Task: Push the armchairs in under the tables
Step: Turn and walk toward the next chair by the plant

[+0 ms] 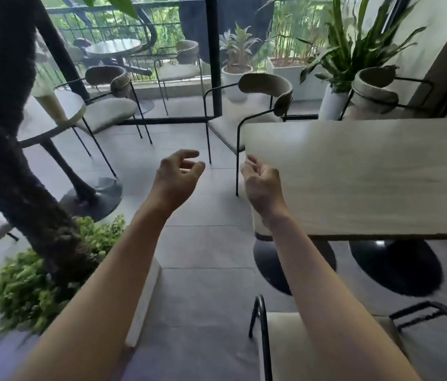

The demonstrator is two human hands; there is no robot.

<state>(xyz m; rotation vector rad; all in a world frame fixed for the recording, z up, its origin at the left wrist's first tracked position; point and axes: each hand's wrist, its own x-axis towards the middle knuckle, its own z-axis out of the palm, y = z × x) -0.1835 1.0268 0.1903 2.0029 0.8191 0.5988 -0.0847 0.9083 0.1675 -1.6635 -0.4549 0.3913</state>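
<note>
Both my hands empty: left hand, right hand raised, fingers loosely curled, gripping nothing. Armchair ahead at far left corner of counter, seat partly under. Right hand nearer. Backrest on far side, so I'd push from there, I judge.

1. Grey floor tiles are spreading across the room.
2. A black-framed glass wall is letting daylight in from a balcony with a metal railing.
3. A dark tree trunk is rising from low green foliage on the left.
4. A tall leafy plant is standing beside a pale wall on the right.
</note>
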